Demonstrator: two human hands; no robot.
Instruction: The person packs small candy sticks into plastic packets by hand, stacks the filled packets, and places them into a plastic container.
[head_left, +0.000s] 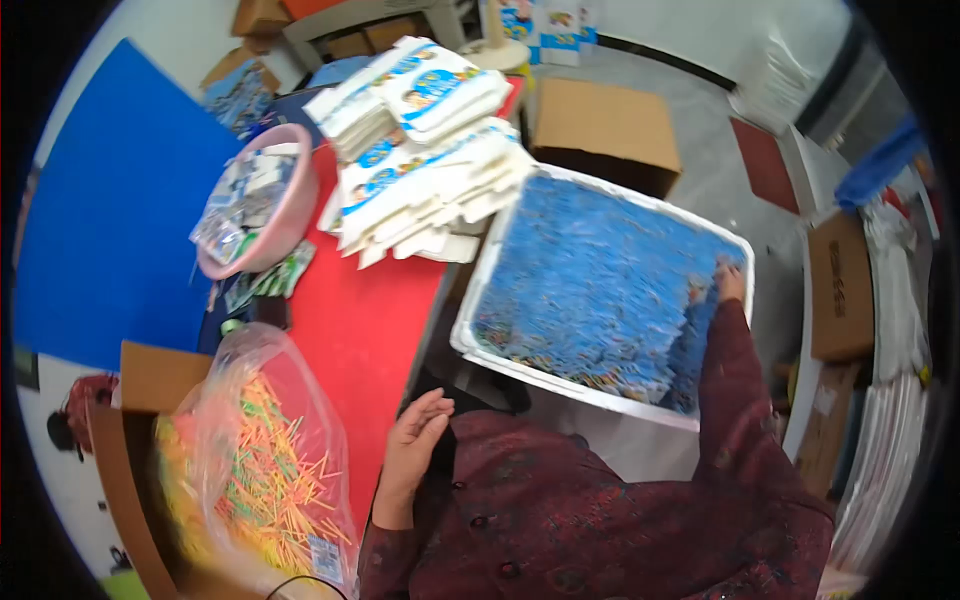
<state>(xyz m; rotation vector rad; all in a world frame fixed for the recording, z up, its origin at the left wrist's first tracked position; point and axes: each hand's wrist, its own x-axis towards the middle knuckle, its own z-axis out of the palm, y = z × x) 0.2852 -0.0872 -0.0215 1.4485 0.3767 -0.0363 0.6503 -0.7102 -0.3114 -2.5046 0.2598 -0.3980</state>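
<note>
My right hand [732, 280] reaches into the right side of a white tub [600, 396] full of blue printed packets [600, 280]. Its fingers touch the packets near the rim, but they are blurred and partly hidden. Near the edge of the red table [360, 330], my left hand [420, 428] hovers with its fingers slightly bent and apart, holding nothing. Beyond it, stacks of white and blue printed cartons [430, 160] lie beside the tub's left corner.
A pink basket [290, 215] of packets stands at the left. Below it, a clear bag [275, 460] holds colorful thin sticks. A cardboard box [605, 125] is behind the tub, and shelves with another box [840, 290] are at the right.
</note>
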